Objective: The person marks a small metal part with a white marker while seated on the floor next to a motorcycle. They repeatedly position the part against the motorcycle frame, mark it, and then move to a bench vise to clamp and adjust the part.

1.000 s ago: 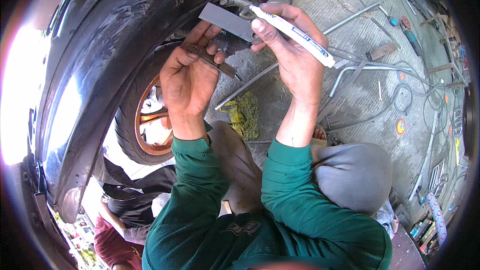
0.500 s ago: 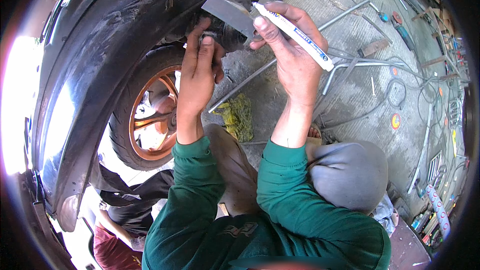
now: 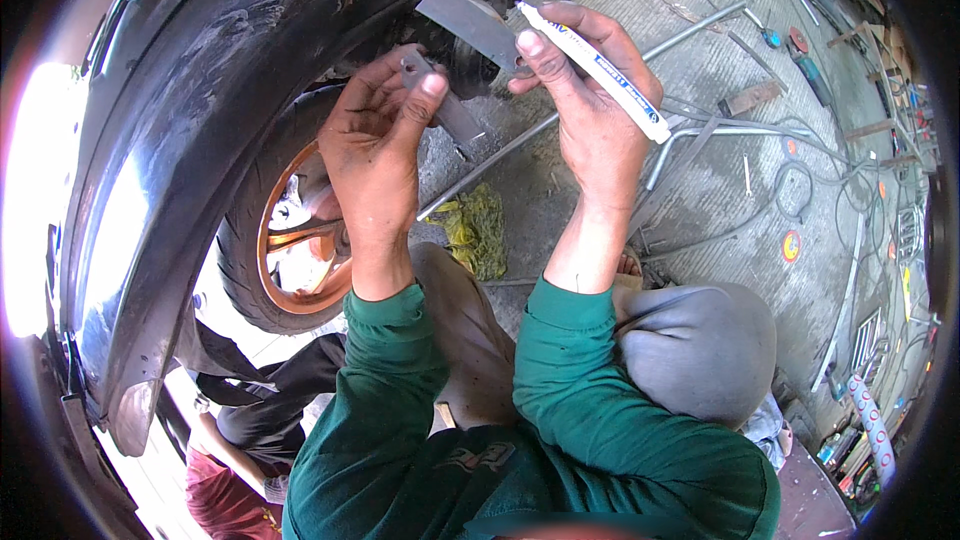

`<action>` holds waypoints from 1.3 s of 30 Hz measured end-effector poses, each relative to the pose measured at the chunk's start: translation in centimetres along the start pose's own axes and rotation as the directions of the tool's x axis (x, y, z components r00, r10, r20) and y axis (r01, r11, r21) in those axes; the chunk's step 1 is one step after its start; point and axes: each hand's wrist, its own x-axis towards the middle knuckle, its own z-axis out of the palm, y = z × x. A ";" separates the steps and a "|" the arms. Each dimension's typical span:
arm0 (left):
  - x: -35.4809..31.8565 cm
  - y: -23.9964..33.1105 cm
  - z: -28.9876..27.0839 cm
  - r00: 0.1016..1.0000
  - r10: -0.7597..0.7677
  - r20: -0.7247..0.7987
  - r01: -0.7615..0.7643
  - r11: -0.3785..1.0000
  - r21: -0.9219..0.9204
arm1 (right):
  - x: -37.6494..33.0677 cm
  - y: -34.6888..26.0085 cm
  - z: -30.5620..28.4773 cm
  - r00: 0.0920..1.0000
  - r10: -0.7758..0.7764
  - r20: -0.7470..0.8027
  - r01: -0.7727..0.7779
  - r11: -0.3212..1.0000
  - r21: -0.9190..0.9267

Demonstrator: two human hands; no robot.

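Pinching small holed metal plate (image 3: pixel 459 120) in left fingers (image 3: pixel 428 92), just left of upper centre | gripping white marker (image 3: pixel 596 72) and longer grey plate (image 3: pixel 468 28) in right fingers (image 3: pixel 548 62), upper centre of frame

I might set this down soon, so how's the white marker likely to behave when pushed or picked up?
The white marker would probably roll if pushed, since its barrel looks round and slim. It's likely stiff, as it looks straight in the right hand. Its slim, plastic-looking body suggests it's light.
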 end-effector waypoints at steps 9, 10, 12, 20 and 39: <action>-0.2 0.1 -0.1 0.957 0.026 0.288 -0.121 0.941 0.315 | 0.1 -0.2 -0.5 0.999 0.036 0.013 -0.036 0.999 0.017; -0.3 0.2 -0.2 0.955 0.065 0.290 -0.146 0.952 0.269 | 0.1 -0.2 -0.6 0.999 0.028 0.018 -0.028 0.999 0.020; -0.5 0.6 -0.4 0.955 -0.027 0.294 -0.040 0.975 0.219 | 0.1 -0.3 -0.8 0.999 0.028 0.018 -0.028 0.999 -0.016; 0.0 1.9 -0.5 0.959 -0.089 0.270 -0.020 0.927 0.375 | 0.2 -0.5 -1.3 0.999 0.036 0.018 -0.036 0.999 -0.024; 0.3 -0.1 0.6 0.965 -0.215 0.152 0.227 0.971 -0.069 | -0.3 -0.5 -0.2 1.000 0.016 0.021 -0.014 0.997 -0.080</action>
